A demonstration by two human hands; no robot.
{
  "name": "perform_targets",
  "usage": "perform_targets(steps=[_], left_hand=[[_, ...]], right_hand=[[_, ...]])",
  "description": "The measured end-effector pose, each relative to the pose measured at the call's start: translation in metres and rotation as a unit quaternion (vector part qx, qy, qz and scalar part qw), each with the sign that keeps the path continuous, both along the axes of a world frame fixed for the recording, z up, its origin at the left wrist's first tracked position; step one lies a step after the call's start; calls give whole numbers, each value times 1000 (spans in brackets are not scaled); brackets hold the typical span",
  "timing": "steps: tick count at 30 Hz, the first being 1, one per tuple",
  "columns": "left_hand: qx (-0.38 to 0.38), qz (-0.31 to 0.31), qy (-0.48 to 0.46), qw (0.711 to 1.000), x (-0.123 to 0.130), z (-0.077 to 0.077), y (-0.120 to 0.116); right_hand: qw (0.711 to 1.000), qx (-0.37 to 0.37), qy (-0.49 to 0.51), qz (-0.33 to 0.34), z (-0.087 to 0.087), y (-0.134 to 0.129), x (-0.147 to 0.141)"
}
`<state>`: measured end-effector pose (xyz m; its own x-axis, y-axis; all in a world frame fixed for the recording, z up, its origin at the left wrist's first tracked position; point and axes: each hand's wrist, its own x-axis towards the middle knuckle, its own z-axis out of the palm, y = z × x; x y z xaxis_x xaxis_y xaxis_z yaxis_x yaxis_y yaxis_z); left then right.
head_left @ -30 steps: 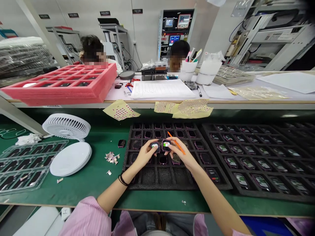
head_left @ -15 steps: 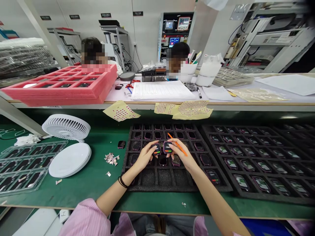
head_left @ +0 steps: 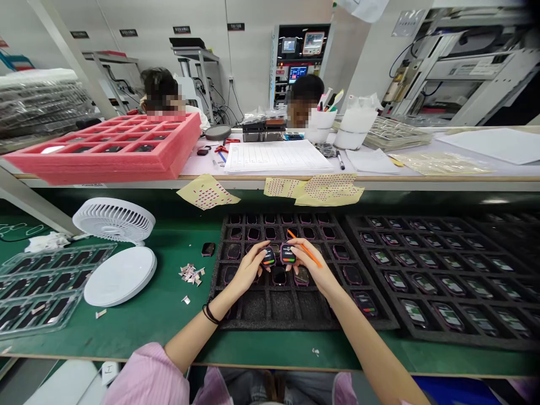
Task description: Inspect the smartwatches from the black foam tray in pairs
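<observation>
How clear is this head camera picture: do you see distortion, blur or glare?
Head view: wide-angle distortion curves the wooden shelf edge slightly; the top-right corner goes dark and blurred; glare lies on the clear plastic tray; the left hand and right hand look sharp.

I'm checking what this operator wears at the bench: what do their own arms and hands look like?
The left hand and right hand are bare, with no gloves. A pink striped sleeve covers the left upper arm, and the forearm below it is bare. Thin black bands circle the left wrist; the right forearm shows none.
</observation>
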<state>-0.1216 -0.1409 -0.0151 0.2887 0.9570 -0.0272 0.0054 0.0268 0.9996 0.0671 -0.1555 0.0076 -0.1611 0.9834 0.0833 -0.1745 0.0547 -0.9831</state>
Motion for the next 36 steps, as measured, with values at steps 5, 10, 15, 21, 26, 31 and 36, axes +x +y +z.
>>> perform_targets(steps=[5, 10, 15, 21, 26, 31, 36], left_hand=[[55, -13, -5, 998, 1, -8, 0], [108, 1, 30, 994, 0, -7, -1], [124, 3, 17, 992, -1, -1, -2], [108, 11, -11, 994, 0, 1, -1], [122, 21, 5, 992, -1, 3, -3], [121, 19, 4, 992, -1, 1, -3], [102, 9, -31, 994, 0, 0, -2]], right_hand=[[1000, 3, 4, 0, -1, 0, 1], [1000, 12, 2, 10, -3, 1, 2], [998, 37, 10, 42, -11, 5, 4], [997, 58, 12, 47, -23, 9, 4], [997, 56, 0, 47, -18, 7, 5], [999, 33, -20, 23, -7, 4, 4], [999, 26, -25, -7, -5, 2, 4]])
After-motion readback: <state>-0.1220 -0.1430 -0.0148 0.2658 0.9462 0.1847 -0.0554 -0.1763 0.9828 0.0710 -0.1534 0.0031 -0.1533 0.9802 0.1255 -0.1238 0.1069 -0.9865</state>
